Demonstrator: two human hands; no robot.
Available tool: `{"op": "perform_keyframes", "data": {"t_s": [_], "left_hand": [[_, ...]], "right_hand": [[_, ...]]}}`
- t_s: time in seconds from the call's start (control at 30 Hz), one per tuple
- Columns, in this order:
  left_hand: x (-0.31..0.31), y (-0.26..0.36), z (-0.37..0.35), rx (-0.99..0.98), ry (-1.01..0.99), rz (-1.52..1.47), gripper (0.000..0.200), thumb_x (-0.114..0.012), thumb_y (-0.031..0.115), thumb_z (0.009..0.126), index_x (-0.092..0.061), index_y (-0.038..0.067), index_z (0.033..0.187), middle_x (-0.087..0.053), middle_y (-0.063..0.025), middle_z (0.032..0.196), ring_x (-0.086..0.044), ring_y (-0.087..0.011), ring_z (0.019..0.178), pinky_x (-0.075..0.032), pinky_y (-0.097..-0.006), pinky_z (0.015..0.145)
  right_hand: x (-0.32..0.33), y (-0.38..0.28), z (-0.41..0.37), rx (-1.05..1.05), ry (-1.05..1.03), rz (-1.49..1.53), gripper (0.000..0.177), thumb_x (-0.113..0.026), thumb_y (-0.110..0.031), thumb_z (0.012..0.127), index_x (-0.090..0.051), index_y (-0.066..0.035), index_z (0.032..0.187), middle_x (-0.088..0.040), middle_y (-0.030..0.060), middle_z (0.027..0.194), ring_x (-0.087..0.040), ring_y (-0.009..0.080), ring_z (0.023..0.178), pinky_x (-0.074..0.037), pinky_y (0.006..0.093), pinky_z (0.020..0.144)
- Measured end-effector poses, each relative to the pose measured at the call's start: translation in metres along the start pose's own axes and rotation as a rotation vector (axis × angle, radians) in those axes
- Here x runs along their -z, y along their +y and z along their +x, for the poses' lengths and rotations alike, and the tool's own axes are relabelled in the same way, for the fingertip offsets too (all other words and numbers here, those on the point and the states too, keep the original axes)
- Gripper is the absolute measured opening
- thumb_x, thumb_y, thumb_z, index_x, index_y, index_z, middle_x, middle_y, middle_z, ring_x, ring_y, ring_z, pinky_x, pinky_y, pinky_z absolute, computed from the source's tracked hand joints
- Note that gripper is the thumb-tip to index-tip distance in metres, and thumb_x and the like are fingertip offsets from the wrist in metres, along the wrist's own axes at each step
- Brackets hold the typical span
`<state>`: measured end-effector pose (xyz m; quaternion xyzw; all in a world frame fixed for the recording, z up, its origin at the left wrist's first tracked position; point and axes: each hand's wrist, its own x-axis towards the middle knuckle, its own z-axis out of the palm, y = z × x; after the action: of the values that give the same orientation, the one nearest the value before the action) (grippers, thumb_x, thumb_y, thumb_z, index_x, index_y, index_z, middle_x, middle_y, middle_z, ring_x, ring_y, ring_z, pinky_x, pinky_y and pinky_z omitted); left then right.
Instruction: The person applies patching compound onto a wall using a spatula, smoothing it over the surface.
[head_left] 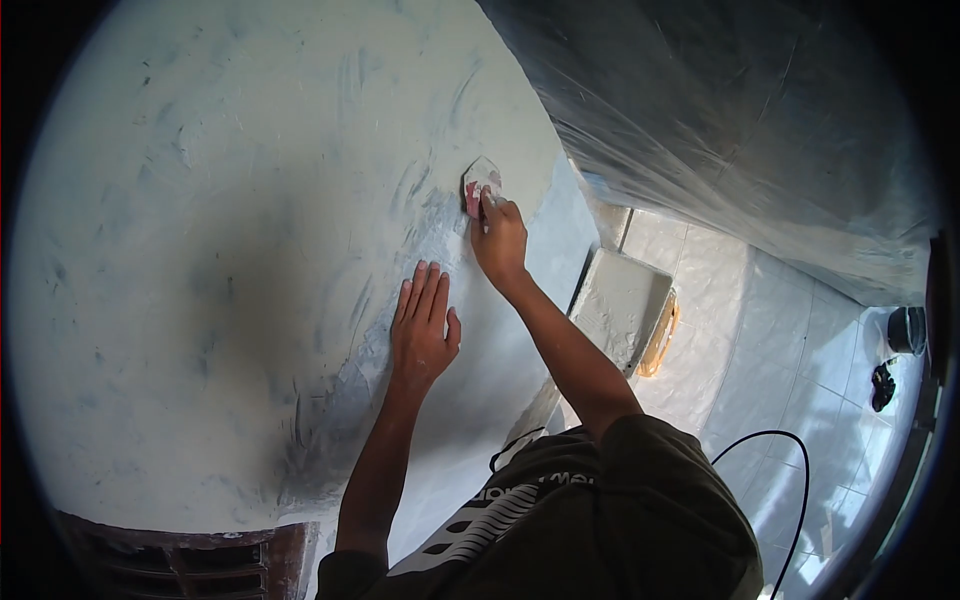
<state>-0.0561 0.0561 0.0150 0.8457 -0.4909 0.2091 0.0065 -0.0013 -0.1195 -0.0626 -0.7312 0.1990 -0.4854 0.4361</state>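
My right hand (499,240) is closed around a small hand tool (483,180), held against the pale wall (330,130). The tool is smeared with white, has a pointed far end and shows a red patch; its exact kind is unclear. Lower and to the left, my left hand (425,325) lies flat on the same wall with its fingers stretched out. Around both hands the wall carries whitish filler with bluish-grey streaks, and a rougher patch (365,375) runs down beside the left forearm.
Below right stands a tray (622,300) of whitish paste, with an orange-brown thing (660,340) at its side. Plastic sheeting (740,130) hangs at upper right. A black cable (800,450) curves over the tiled floor (780,350). A dark bucket (905,330) stands far right; a wooden frame (170,560) is lower left.
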Motion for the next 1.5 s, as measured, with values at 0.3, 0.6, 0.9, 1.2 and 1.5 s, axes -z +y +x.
{"op": "perform_keyframes", "data": {"t_s": [0.3, 0.6, 0.9, 1.2, 1.5], "left_hand": [[-0.001, -0.002, -0.001, 0.016, 0.019, -0.023, 0.048, -0.054, 0.0, 0.087, -0.052, -0.006, 0.134, -0.049, -0.0207, 0.146, -0.041, -0.0341, 0.141, -0.031, -0.0499, 0.115], [-0.003, -0.003, -0.002, 0.006, 0.014, 0.018, 0.045, -0.052, 0.004, 0.088, -0.055, -0.006, 0.132, -0.049, -0.0202, 0.146, -0.041, -0.0306, 0.142, -0.03, -0.0452, 0.117], [-0.002, -0.002, -0.002, -0.001, 0.004, 0.011, 0.05, -0.058, 0.004, 0.086, -0.052, -0.005, 0.134, -0.049, -0.0198, 0.146, -0.039, -0.0321, 0.143, -0.029, -0.0468, 0.117], [-0.001, -0.003, -0.002, 0.009, -0.01, -0.006, 0.051, -0.058, 0.004, 0.085, -0.052, -0.005, 0.135, -0.049, -0.0188, 0.146, -0.039, -0.031, 0.143, -0.03, -0.0462, 0.117], [-0.003, -0.001, -0.002, 0.02, -0.003, 0.016, 0.05, -0.057, 0.005, 0.085, -0.053, -0.004, 0.134, -0.049, -0.0175, 0.147, -0.038, -0.0297, 0.143, -0.029, -0.0456, 0.117]], "right_hand": [[0.028, 0.001, -0.039, 0.0, 0.011, 0.263, 0.042, -0.066, 0.002, 0.078, -0.065, 0.006, 0.12, -0.058, 0.0156, 0.079, -0.056, 0.0296, 0.074, -0.047, 0.0393, 0.064], [0.011, -0.012, -0.067, 0.116, -0.09, 0.145, 0.04, -0.069, -0.001, 0.075, -0.066, 0.005, 0.115, -0.062, 0.0171, 0.086, -0.061, 0.0332, 0.081, -0.052, 0.0435, 0.074], [0.021, -0.004, -0.015, 0.045, 0.008, 0.099, 0.041, -0.068, 0.0, 0.078, -0.065, 0.005, 0.119, -0.06, 0.0145, 0.078, -0.059, 0.0299, 0.071, -0.051, 0.0384, 0.065], [0.037, -0.023, -0.064, 0.171, -0.087, 0.23, 0.043, -0.07, 0.002, 0.076, -0.066, 0.004, 0.118, -0.06, 0.0131, 0.077, -0.06, 0.0264, 0.071, -0.051, 0.0365, 0.064], [0.007, -0.009, 0.009, 0.137, 0.005, -0.02, 0.041, -0.066, 0.0, 0.078, -0.065, 0.006, 0.118, -0.061, 0.0152, 0.077, -0.061, 0.0319, 0.073, -0.052, 0.0418, 0.066]]}}
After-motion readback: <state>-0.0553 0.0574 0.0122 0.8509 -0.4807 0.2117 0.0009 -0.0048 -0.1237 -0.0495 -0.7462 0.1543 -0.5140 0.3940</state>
